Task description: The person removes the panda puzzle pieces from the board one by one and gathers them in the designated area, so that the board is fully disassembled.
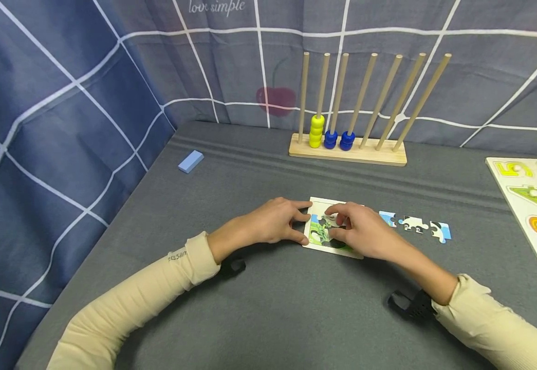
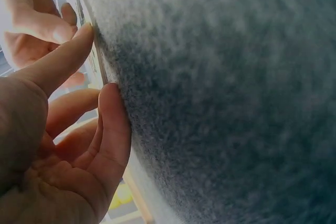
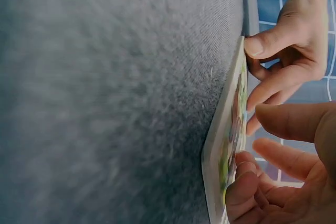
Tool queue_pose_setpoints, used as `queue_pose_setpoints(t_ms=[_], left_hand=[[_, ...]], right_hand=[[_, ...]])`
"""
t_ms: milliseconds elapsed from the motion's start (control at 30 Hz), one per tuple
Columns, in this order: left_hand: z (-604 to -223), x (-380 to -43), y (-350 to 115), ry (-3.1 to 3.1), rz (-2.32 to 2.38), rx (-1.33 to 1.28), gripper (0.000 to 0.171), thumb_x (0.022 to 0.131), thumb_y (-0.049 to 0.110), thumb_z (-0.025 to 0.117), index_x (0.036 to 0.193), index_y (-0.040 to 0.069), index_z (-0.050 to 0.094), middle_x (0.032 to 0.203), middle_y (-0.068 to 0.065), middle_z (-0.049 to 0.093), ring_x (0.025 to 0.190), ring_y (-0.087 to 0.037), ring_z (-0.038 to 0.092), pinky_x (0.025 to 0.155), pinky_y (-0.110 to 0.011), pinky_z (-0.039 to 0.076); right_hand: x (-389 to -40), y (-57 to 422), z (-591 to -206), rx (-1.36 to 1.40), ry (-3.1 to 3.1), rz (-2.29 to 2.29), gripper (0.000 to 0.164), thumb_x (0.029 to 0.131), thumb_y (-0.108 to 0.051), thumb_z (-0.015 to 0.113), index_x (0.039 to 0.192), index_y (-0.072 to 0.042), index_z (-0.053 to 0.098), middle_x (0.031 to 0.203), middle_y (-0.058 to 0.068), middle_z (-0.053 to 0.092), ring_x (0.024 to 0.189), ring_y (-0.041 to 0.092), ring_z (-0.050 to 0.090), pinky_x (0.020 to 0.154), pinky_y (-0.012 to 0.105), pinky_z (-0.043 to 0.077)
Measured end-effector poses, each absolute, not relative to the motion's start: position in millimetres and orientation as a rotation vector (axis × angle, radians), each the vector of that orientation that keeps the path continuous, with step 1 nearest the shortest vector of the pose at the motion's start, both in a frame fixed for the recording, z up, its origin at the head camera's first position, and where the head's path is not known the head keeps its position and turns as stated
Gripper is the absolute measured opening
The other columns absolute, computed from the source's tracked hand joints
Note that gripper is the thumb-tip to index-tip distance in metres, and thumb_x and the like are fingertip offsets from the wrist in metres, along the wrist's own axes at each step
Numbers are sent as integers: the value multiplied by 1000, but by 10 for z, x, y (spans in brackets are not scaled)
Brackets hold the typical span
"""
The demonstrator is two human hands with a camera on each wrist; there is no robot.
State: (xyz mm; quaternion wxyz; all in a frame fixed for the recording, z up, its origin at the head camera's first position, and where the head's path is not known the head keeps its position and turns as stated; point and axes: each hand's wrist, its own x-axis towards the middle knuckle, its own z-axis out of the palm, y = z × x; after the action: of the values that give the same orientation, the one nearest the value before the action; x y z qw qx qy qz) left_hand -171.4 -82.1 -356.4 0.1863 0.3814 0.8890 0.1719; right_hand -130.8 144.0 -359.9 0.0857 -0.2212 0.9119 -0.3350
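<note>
A small jigsaw board (image 1: pixel 333 250) with a pale wooden rim lies on the dark cloth. Green and blue pieces are fitted in it; part of the picture is hidden under a hand. My left hand (image 1: pixel 277 221) touches the board's left edge, thumb near the close corner and fingertips further up. Over the middle and right of the board is my right hand (image 1: pixel 365 228). Its thumb (image 3: pixel 286 121) and forefinger stand apart with no piece visible between them, while its other fingers are low at the board's surface. Loose jigsaw pieces (image 1: pixel 413 224) lie right of the board.
Behind the board stands a wooden peg rack (image 1: pixel 356 155) with yellow and blue beads. A blue block (image 1: pixel 191 161) lies at the back left. A number board (image 1: pixel 522 221) is at the far right. Checked curtains (image 1: pixel 231 67) hang behind and on the left.
</note>
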Motion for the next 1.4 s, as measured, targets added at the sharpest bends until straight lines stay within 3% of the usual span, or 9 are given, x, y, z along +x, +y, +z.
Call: queue_pose_setpoints(t_ms=[200, 367, 433, 567, 833, 1167, 1233, 1400], left_hand=[[-3580, -1720, -812, 2497, 506, 1078, 59, 84, 38, 78, 132, 6, 62, 153, -9, 40, 122, -17, 51, 102, -36, 41], [-3577, -1717, -824, 2490, 520, 1078, 59, 85, 37, 78, 133, 6, 61, 153, -9, 39, 95, -15, 57, 96, -34, 42], [-3578, -1717, -829, 2488, 525, 1075, 59, 85, 37, 78, 133, 6, 61, 153, -9, 39, 81, -14, 53, 93, -33, 42], [-3581, -1717, -835, 2489, 528, 1071, 60, 84, 36, 79, 133, 6, 61, 153, -9, 40, 68, -13, 46, 90, -33, 42], [-3581, -1716, -833, 2497, 523, 1081, 60, 84, 37, 79, 132, 6, 61, 152, -10, 41, 87, -17, 55, 94, -35, 43], [-3587, -1715, -833, 2500, 524, 1071, 60, 84, 36, 79, 132, 6, 61, 152, -10, 40, 107, -15, 54, 100, -37, 42], [-3587, -1713, -833, 2497, 529, 1071, 60, 84, 36, 79, 132, 5, 61, 152, -11, 40, 107, -15, 54, 100, -37, 42], [-3578, -1710, -831, 2492, 534, 1074, 60, 84, 36, 79, 133, 5, 61, 152, -12, 40, 75, -12, 50, 94, -34, 43]], right_hand=[[-1356, 1372, -3632, -666, 2760, -884, 32, 87, -15, 73, 116, -2, 69, 82, 4, 54, 66, 16, 46, 60, 35, 38], [-1358, 1344, -3645, -642, 2786, -848, 30, 87, -16, 74, 115, -4, 70, 85, 5, 55, 70, 17, 48, 63, 37, 39], [-1365, 1336, -3648, -630, 2783, -852, 29, 87, -16, 74, 114, -4, 69, 86, 6, 56, 70, 18, 49, 64, 38, 39], [-1369, 1322, -3640, -609, 2767, -894, 29, 86, -13, 75, 112, -4, 67, 87, 7, 56, 71, 19, 50, 63, 38, 39], [-1359, 1313, -3647, -568, 2769, -932, 29, 85, -10, 76, 110, -6, 64, 90, 9, 56, 73, 21, 51, 65, 39, 39], [-1364, 1289, -3616, -569, 2779, -848, 31, 86, -14, 74, 115, -2, 68, 93, 10, 59, 76, 22, 54, 68, 42, 42], [-1369, 1288, -3609, -573, 2775, -832, 32, 86, -14, 74, 116, -1, 68, 94, 10, 59, 77, 22, 54, 68, 42, 42], [-1370, 1304, -3617, -578, 2764, -868, 28, 86, -12, 75, 112, -4, 68, 93, 10, 59, 77, 22, 54, 67, 42, 42]])
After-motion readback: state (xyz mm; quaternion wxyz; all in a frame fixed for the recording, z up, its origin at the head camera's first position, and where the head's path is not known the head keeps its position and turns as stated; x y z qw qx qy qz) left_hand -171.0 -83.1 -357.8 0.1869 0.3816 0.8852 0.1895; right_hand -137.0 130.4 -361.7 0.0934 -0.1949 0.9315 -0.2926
